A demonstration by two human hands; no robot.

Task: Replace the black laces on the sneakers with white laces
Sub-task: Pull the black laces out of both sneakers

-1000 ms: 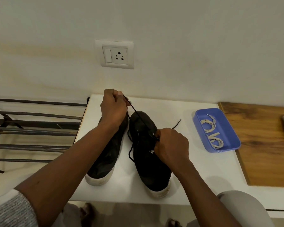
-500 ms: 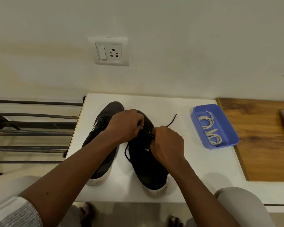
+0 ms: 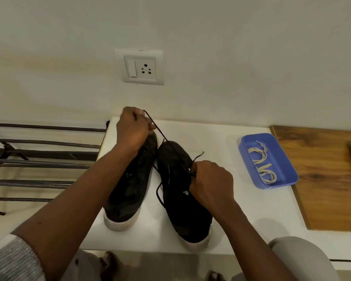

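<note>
Two black sneakers with white soles stand side by side on the white table (image 3: 241, 216), toes toward me. My left hand (image 3: 133, 128) is raised past the left sneaker (image 3: 128, 191) and pinches a black lace (image 3: 162, 136) that runs taut down to the right sneaker (image 3: 182, 201). My right hand (image 3: 211, 181) grips the right sneaker at its eyelets. A loose lace end (image 3: 199, 156) sticks out behind it. White laces (image 3: 261, 165) lie coiled in a blue tray (image 3: 245, 157) to the right.
A dark metal rack (image 3: 39, 159) stands left of the table. A wooden board (image 3: 328, 179) adjoins the table on the right, with a grey object at its far edge. A wall socket (image 3: 140, 67) is above. My knee (image 3: 300, 258) is at the bottom right.
My left hand has gone from the right sneaker's eyelets up and back toward the wall, drawing the black lace out taut. My right hand has stayed on the right sneaker.
</note>
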